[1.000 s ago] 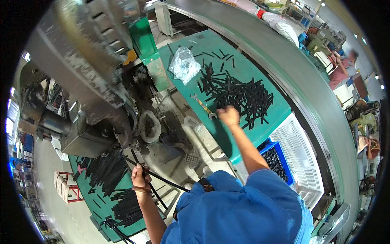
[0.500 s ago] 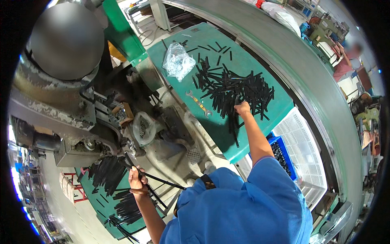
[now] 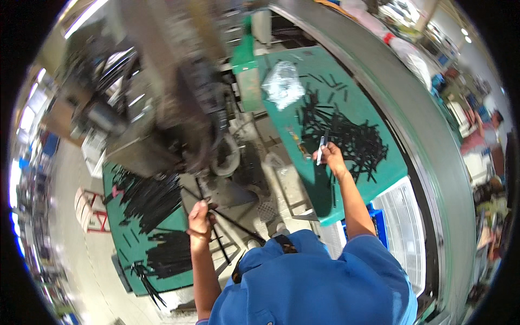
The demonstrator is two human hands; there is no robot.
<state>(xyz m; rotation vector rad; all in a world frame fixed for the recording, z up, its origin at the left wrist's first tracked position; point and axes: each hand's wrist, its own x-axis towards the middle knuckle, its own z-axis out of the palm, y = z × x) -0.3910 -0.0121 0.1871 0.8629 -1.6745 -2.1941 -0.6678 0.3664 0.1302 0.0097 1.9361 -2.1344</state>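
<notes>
Your blue sleeves fill the near edge. Your left hand (image 3: 199,219) is clenched around thin black rods (image 3: 227,225) that slant down toward your chest, just under the grey machine (image 3: 179,114) — blurred here. Left of that hand, more black strips (image 3: 149,197) lie piled on a green table (image 3: 122,254). Your right hand (image 3: 331,157) grips one short black strip (image 3: 323,146) (upright, pale at the tip) at the near edge of the loose heap (image 3: 352,138) on the other green table (image 3: 330,197). Farther off lies a clear plastic bag (image 3: 283,84).

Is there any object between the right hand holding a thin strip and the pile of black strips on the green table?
Nothing visible: the right hand with its thin strip is at the edge of the black strip pile on the green table.
</notes>
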